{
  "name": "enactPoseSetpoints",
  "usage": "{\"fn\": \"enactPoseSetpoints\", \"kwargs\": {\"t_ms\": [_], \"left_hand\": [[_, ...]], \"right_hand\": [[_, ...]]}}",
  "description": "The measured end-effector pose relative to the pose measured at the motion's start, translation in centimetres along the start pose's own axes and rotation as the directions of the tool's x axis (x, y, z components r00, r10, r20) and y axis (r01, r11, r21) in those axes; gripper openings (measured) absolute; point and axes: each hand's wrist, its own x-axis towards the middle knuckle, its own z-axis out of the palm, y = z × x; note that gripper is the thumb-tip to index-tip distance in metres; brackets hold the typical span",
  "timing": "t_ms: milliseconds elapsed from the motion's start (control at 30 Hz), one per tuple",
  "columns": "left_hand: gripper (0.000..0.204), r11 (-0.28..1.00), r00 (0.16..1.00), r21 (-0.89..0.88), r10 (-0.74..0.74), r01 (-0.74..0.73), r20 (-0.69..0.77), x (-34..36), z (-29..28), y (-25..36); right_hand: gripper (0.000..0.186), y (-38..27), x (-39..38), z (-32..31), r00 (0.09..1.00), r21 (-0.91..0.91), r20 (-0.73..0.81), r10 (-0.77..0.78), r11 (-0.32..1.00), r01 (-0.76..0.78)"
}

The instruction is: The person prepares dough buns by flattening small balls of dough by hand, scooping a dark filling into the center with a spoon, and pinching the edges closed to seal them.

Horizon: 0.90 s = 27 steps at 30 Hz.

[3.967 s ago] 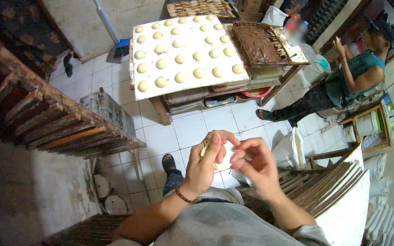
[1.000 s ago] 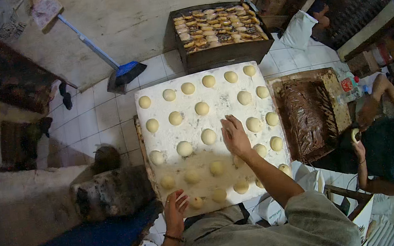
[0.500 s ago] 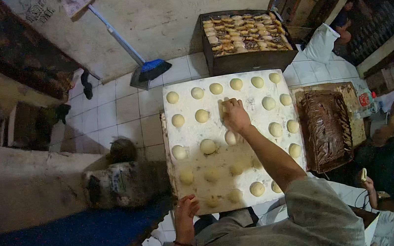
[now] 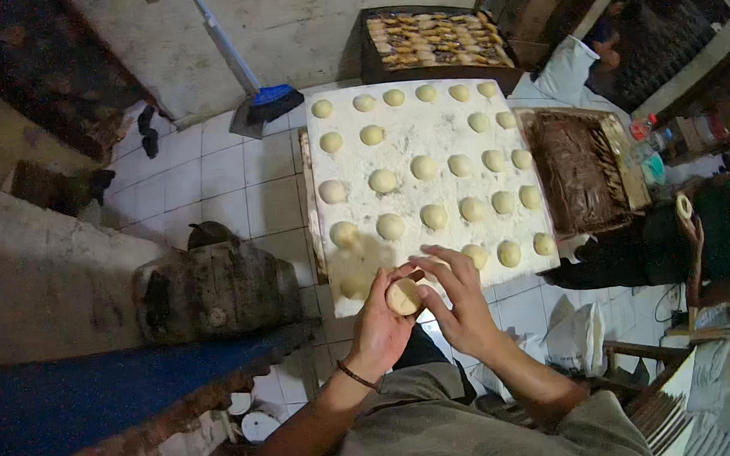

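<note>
Near the board's front edge, my left hand (image 4: 376, 333) is closed around a pale dough ball (image 4: 401, 299) with a light, floury surface. My right hand (image 4: 456, 304) has its curved fingers against the same ball from the right, thumb touching it. Many similar dough rounds (image 4: 422, 167) lie in rows on a flour-dusted white board (image 4: 388, 111), with a gap in the second row from the back. Right of the board sits a pan of brown chocolate-like paste (image 4: 571, 171).
A tray of filled pastries (image 4: 432, 39) stands behind the board, a broom (image 4: 273, 102) left of it. A dark bulky object (image 4: 234, 287) and a blue surface (image 4: 129, 393) are at left. A co-worker (image 4: 724, 227) at right holds a pale piece; white sacks (image 4: 569, 72) stand nearby.
My right hand has come back from the second row with a dough ball taken from there, joining my raised left hand, which now holds it. The board appears higher in view.
</note>
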Motion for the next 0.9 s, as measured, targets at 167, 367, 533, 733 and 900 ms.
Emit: {"fn": "enactPoseSetpoints", "kwargs": {"t_ms": [167,367,533,733,900], "left_hand": [[0.052,0.988,0.992,0.130,-0.095,0.084,0.080,-7.5,-2.2,-4.4],[0.039,0.942,0.942,0.140,-0.319,0.304,0.107,-14.4,-5.4,-9.6],[0.049,0.890,0.985,0.456,-0.103,0.029,0.138,-19.3,-1.9,-10.2],[0.023,0.387,0.972,0.894,0.029,-0.225,0.232,-21.0,-2.5,-7.4],[0.027,0.535,0.982,0.825,0.062,-0.184,0.179,-22.3,-1.8,-8.7]], "right_hand": [[0.062,-3.9,-11.6,0.9,0.960,-0.330,0.252,0.120,0.943,-0.032],[0.054,-4.4,-21.0,3.1,0.937,-0.049,-0.108,0.331,0.940,-0.337],[0.036,-4.5,-26.3,7.8,0.745,0.843,0.199,0.636,0.276,-0.461],[0.035,-6.6,-28.7,5.2,0.810,0.657,0.106,0.576,0.571,-0.492],[0.019,-7.4,-29.8,4.6,0.785,0.684,0.096,0.612,0.532,-0.499]]}}
